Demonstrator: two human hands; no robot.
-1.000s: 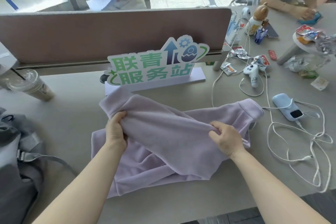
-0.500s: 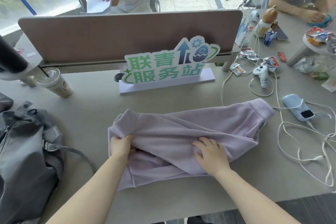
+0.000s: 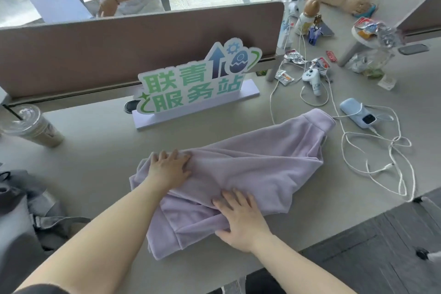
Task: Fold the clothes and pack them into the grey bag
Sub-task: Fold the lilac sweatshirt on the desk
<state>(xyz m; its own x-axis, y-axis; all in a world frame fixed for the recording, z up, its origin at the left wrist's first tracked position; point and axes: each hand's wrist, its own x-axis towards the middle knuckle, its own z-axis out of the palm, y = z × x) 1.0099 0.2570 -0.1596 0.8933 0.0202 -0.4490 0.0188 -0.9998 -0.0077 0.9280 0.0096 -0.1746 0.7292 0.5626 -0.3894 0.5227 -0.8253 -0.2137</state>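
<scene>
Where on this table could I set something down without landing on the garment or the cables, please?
Bare tabletop lies between the iced drink cup, the sign and the lilac garment, and left of the garment toward the grey bag. The right side is crowded: white cables, a power bank, a controller and wrappers.

The grey surface (image 3: 95,150) carries a lilac garment (image 3: 257,169) under the fingers (image 3: 171,157), a sign (image 3: 191,86) beyond them, a cup (image 3: 33,126) and bag (image 3: 26,212) leftward, cables (image 3: 381,150) and a phone (image 3: 358,117) rightward.
</scene>
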